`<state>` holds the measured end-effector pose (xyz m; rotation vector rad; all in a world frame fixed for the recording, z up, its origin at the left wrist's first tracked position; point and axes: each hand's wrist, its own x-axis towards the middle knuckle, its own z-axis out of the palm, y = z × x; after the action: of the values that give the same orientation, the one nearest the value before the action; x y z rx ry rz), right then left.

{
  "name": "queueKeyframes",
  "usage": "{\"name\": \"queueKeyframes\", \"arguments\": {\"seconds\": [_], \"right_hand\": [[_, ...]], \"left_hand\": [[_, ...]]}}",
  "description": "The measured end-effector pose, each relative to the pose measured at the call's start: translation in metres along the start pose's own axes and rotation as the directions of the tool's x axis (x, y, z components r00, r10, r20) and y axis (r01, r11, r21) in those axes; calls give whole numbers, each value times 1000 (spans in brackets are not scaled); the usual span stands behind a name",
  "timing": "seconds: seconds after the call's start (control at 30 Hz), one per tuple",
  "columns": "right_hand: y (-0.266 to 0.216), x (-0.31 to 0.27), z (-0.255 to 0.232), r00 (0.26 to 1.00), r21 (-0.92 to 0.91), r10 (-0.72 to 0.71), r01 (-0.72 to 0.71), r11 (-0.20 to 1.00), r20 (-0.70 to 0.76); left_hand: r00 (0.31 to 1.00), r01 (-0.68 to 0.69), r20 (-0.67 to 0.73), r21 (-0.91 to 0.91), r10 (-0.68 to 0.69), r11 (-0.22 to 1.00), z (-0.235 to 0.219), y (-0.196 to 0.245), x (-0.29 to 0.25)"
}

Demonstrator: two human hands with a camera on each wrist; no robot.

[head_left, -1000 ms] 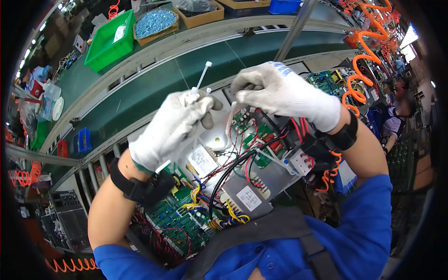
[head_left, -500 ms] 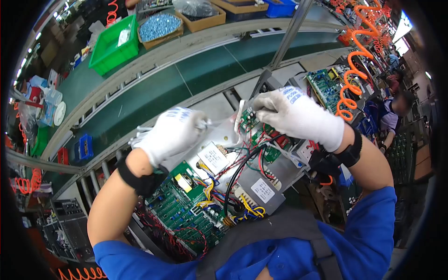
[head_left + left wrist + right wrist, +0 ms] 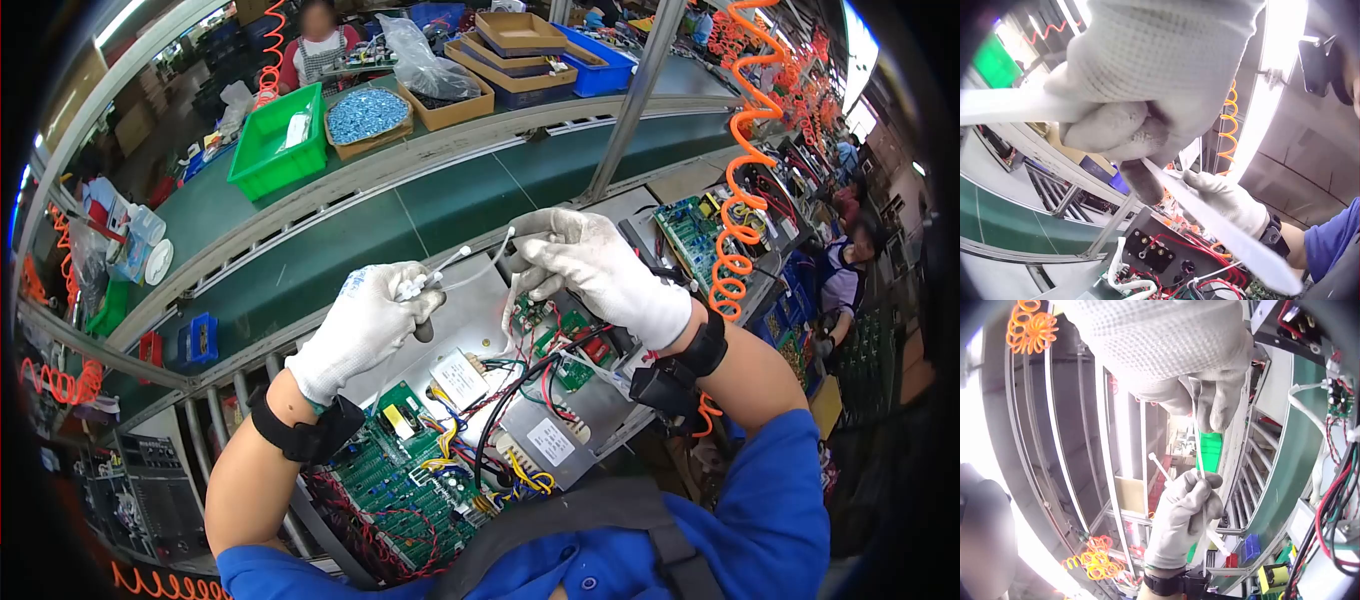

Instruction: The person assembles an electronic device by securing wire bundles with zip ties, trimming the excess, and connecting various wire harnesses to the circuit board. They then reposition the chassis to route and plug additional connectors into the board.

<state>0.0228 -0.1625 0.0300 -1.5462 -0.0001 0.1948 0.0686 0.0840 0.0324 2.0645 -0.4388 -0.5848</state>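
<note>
White-gloved, my left hand [image 3: 365, 315] grips several white cable ties [image 3: 1229, 231] over the electronics unit; some ends stick out past its fingers. One tie [image 3: 1198, 447] stretches across to my right hand [image 3: 610, 275], also gloved, whose thumb and fingers pinch its far end. Another tie's square head [image 3: 465, 250] points up from the left fist. Beneath both hands lies the unit's metal plate [image 3: 455, 315], bearing a green circuit board [image 3: 400, 500], a labelled metal box [image 3: 548, 440] and bundled wires [image 3: 490, 430]. A white sleeved cable [image 3: 511, 325] rises just below the right fingers.
A green conveyor belt [image 3: 450, 215] runs behind the unit. Beyond it stand a green bin [image 3: 275, 150], a box of blue parts [image 3: 367, 118] and cardboard trays [image 3: 520, 35]. An orange coiled hose [image 3: 740, 180] hangs at right, near another circuit board [image 3: 690, 240]. Other people sit farther off.
The left hand has turned and one cable tie now spans both hands. The right hand, earlier by the white sleeved cable, now pinches that tie's end. The head view has tilted up.
</note>
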Motion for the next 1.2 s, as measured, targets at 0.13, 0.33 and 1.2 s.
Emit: {"name": "queueKeyframes", "arguments": {"seconds": [0.13, 0.33, 1.2], "right_hand": [[5, 1, -4, 999, 32, 35, -35, 999, -17], [3, 10, -7, 997, -269, -80, 77, 960, -2], [85, -13, -25, 981, -663, 159, -46, 747, 111]], "left_hand": [[997, -69, 35, -38, 70, 997, 5, -13, 4], [956, -166, -268, -156, 120, 974, -8, -10, 10], [874, 53, 461, -398, 150, 916, 65, -58, 46]]}}
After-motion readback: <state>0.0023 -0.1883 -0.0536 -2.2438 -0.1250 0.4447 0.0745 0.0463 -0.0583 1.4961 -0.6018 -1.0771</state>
